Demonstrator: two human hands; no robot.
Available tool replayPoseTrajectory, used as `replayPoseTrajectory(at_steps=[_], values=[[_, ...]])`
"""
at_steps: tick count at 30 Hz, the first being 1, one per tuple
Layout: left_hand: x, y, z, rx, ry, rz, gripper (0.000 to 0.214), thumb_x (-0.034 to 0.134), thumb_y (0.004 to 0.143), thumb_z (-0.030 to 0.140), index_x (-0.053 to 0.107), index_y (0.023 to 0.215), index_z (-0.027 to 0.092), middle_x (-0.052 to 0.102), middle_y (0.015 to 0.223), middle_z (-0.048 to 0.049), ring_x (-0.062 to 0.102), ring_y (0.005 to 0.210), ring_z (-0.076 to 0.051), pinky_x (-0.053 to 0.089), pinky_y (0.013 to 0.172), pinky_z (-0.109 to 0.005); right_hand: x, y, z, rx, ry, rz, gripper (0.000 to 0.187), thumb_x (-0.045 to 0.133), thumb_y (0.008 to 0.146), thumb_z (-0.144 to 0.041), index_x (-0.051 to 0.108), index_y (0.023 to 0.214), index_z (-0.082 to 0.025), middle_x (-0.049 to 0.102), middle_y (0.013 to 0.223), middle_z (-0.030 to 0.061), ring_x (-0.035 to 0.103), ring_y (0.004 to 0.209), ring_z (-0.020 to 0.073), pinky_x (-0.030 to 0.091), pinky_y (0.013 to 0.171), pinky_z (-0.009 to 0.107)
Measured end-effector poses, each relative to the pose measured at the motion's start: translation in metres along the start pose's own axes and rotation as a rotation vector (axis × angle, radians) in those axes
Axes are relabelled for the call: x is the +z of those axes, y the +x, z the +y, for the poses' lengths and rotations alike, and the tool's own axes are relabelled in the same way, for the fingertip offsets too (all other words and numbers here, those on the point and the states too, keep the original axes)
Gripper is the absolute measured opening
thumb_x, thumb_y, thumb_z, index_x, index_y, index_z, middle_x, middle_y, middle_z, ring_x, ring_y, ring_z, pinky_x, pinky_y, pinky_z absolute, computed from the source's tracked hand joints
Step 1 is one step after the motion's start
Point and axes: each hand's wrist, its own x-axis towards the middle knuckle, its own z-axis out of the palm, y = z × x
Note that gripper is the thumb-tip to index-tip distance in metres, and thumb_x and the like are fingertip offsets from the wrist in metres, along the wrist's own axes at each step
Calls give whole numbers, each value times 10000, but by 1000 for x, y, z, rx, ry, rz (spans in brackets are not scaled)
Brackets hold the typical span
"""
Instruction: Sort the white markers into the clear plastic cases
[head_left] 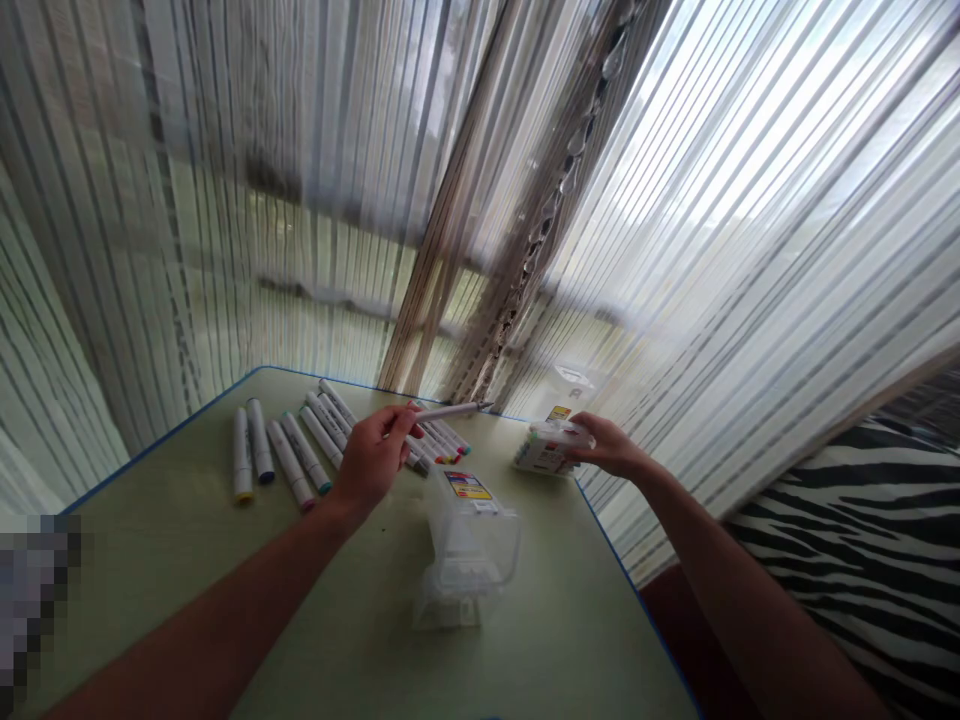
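Head view, sole view. Left hand (373, 455) was raised just above the green worktop (187, 580); its grip was closed, thumb and fingertips pinched on one white marker (450, 411); the marker lay nearly level, tip pointing right.

Right hand (611, 447) was at the worktop's far right edge; its grip was clamped round a bundle of markers (546, 448); whether the bundle touched the worktop could not be told.

Loose markers (289, 455) lay in a row beyond and left of the left hand; yellow, blue, pink and teal caps were noted.

A clear plastic case (469, 555) lay between the two forearms, apart from both hands; it carried a coloured label (469, 487), print too small to read.

A small yellow-and-red label (559, 412) showed just beyond the bundle; illegible.
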Motion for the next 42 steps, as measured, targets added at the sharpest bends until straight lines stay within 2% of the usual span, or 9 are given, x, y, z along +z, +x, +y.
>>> replayPoseTrajectory(at_steps=[7,13,16,19,22,27,30,34,42], values=[[1,-1,1,5,-6,9,322,625,788,396,652,942,114,589,685,1,379,389,-33,238,354,-171,0,1,-5,-26,50,-30,652,855,517,-416,618,1059,-143,701,892,76,653,807,242,530,737,367],[2,-1,4,8,-17,-2,306,621,792,379,650,944,115,580,675,3,382,390,-34,233,351,-169,-7,-2,-14,-49,30,80,649,872,499,-406,646,1061,-171,693,1061,116,638,991,295,491,893,464],[3,-2,7,16,-22,-23,292,615,799,369,647,936,113,587,683,-3,394,398,-35,252,360,-166,-1,-12,-32,-95,19,263,564,811,626,-426,622,1104,-193,638,1178,130,578,1112,291,455,947,480],[6,-6,11,25,-30,-109,288,612,814,373,647,934,114,591,681,-5,399,404,-35,258,363,-166,27,-27,-65,-159,176,622,361,715,760,-429,636,1015,-187,670,960,90,637,874,219,533,735,371],[11,-12,16,30,-41,-223,293,613,829,384,645,942,115,587,669,-2,392,406,-36,253,362,-168,68,-36,-102,-143,513,467,371,593,855,-466,606,1102,-189,651,826,49,604,638,150,477,491,262],[17,-21,23,10,-29,-328,301,626,834,382,649,965,112,580,656,-2,374,423,-39,252,386,-176,110,-36,-132,-99,801,309,325,696,797,-405,661,1019,-172,665,705,24,591,572,131,463,478,246],[18,-25,23,0,5,-379,313,624,840,379,652,999,112,592,666,-13,370,440,-46,253,398,-182,115,-42,-126,-95,887,300,184,742,772,-323,710,876,-174,667,645,14,599,555,132,475,510,261],[19,-30,22,-3,66,-409,322,607,861,372,653,1055,119,605,695,-22,391,469,-56,280,420,-187,115,-58,-112,-109,966,245,176,707,818,-277,730,968,-188,711,719,39,637,605,148,502,545,276],[20,-37,27,35,245,-381,275,606,866,347,686,1045,154,686,792,-65,562,604,-120,415,503,-205,116,-68,-114,-80,763,353,204,781,733,-289,733,891,-169,698,652,39,624,553,142,515,502,255]])
